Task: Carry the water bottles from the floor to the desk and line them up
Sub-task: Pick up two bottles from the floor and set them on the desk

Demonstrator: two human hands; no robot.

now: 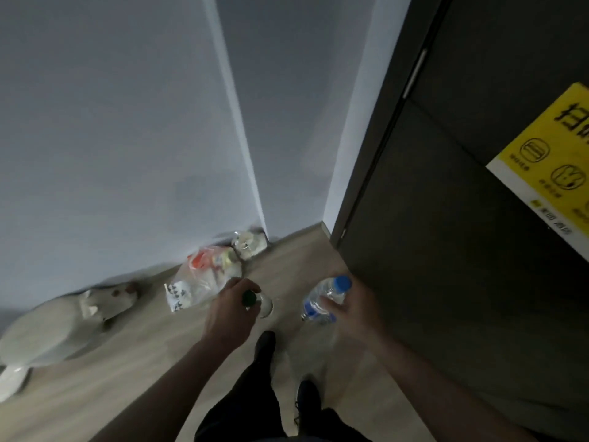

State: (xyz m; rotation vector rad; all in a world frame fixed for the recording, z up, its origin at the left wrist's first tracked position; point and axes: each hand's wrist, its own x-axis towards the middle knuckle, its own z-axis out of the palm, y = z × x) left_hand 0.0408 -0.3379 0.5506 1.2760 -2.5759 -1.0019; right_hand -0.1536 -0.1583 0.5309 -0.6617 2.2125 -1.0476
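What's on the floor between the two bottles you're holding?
Head view: only bare wood floor shows between the green-capped bottle in the left hand and the blue-capped bottle in the right hand.

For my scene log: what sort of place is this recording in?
Probably a hotel or rental room's entry corner: a dark door bearing a yellow printed notice, pale walls meeting a wood-look floor, and plastic bags against the wall.
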